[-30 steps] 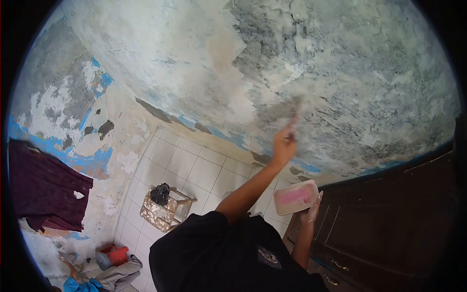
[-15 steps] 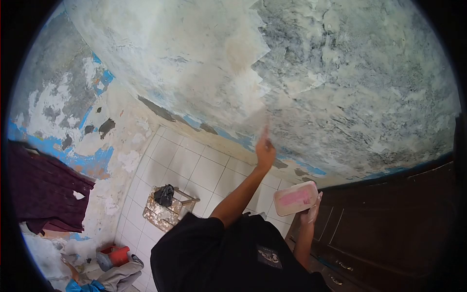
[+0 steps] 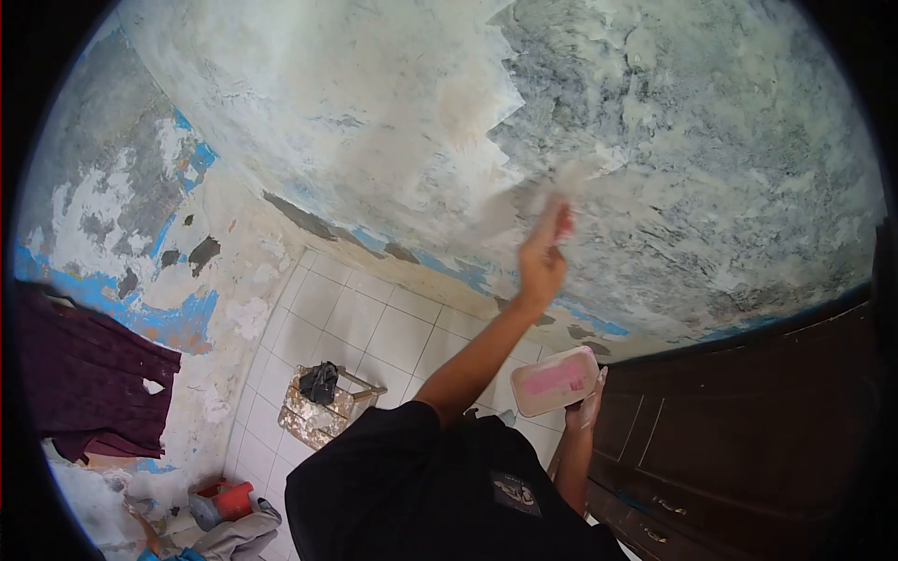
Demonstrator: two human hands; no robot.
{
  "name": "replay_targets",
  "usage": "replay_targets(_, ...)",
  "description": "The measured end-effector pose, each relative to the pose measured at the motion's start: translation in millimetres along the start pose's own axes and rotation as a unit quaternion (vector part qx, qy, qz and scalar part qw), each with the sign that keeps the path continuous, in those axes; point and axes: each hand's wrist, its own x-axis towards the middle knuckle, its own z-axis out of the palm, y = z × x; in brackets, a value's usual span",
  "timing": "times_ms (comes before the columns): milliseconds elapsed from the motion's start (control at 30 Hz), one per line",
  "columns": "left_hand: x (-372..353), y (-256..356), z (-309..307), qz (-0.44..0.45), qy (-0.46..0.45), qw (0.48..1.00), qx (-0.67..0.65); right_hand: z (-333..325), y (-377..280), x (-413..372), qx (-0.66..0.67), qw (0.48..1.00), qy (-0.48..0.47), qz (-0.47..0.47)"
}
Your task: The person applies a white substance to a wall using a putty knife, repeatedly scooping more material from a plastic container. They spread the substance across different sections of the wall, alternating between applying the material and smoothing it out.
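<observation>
My left hand [image 3: 543,266] is raised to the wall, closed around a putty knife [image 3: 572,182]. Motion smears its blade, and a bit of red shows by the fingers. Behind it, the wall [image 3: 655,168] changes from smooth pale filler on the left to rough, grey-mottled plaster on the right, along a jagged edge. Lower down, my right hand [image 3: 586,402] supports a shallow rectangular plastic tub [image 3: 530,402] from below and at its right side. Pink shows on the inside of the tub. Whitish smears mark the right hand.
A stained wooden stool [image 3: 313,421] bearing a crumpled black bag [image 3: 320,381] stands on white tiles [image 3: 402,318]. Dark wooden furniture [image 3: 748,421] lies to the right. Dark purple cloth [image 3: 94,365] hangs at left, above a red bucket [image 3: 232,500] and another person's arm [image 3: 142,522].
My left hand with the putty knife has moved right and up along the wall. The tub in my right hand has shifted slightly left.
</observation>
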Motion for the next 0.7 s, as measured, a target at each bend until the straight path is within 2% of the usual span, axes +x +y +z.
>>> replay_targets(67,12.8,-24.6,-20.3,0.025,0.121,0.989,0.083,-4.0,-1.0,-2.4,0.025,0.999,0.035,0.012)
replay_targets(167,18.7,-64.0,-25.8,0.079,0.088,0.951,0.287,-2.5,-9.7,-15.1,0.002,0.997,0.073,0.007)
replay_targets(267,-32.7,-100.5,-31.0,0.122,-0.041,0.942,0.308,-22.5,-3.5,-9.4,0.027,0.999,0.041,0.007)
replay_targets(333,-77.9,-123.5,-50.1,0.14,-0.142,0.941,0.272,-27.2,-5.7,-5.8,0.033,0.998,0.046,0.009)
replay_targets(433,-114.0,-114.5,-71.1,0.003,-0.168,0.972,0.165,-26.3,-5.7,-9.3,0.029,0.998,0.062,0.012)
replay_targets(500,-105.7,-112.9,-66.0,-0.119,0.018,0.976,0.183,-22.6,-12.7,-6.3,0.023,0.998,0.064,0.008)
replay_targets(533,-98.2,-108.2,-64.7,-0.181,0.11,0.958,0.191,-18.9,-15.8,-8.0,0.021,0.998,0.062,0.007)
replay_targets(600,-56.1,-111.1,-61.6,-0.241,0.24,0.936,0.086,-9.3,-20.5,-15.2,0.016,0.998,0.065,0.005)
replay_targets(700,11.9,-78.6,-43.3,-0.266,0.267,0.926,-0.033,0.6,-25.5,-18.7,0.019,0.998,0.066,0.001)
